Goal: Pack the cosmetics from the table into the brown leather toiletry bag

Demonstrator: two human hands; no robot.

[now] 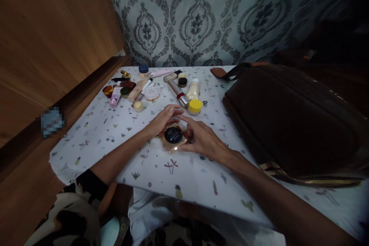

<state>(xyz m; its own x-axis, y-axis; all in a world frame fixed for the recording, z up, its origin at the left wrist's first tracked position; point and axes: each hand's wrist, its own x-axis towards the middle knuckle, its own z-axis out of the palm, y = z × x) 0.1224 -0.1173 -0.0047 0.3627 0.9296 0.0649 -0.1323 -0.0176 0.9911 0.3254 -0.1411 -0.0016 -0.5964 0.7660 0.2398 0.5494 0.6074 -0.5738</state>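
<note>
A gold square compact [173,136] with a round black label lies at the middle of the table, between my two hands. Round its right side curls my right hand [201,138], thumb at the near edge and index finger reaching along the far edge. My left hand [163,121] rests at the far left of the compact, its fingers bent over the far side and partly hidden. Just beyond the hands are a yellow-lidded jar [195,107] and a silver tube with a red band [177,93]. A small cream-coloured jar [138,106] sits farther left.
Cosmetics are grouped at the back left, among them a blue-lidded jar [143,71], a beige tube [138,90] and a round pink compact [151,93]. A large dark brown bag [288,123] fills the right side. A wooden cabinet [57,27] stands at the left.
</note>
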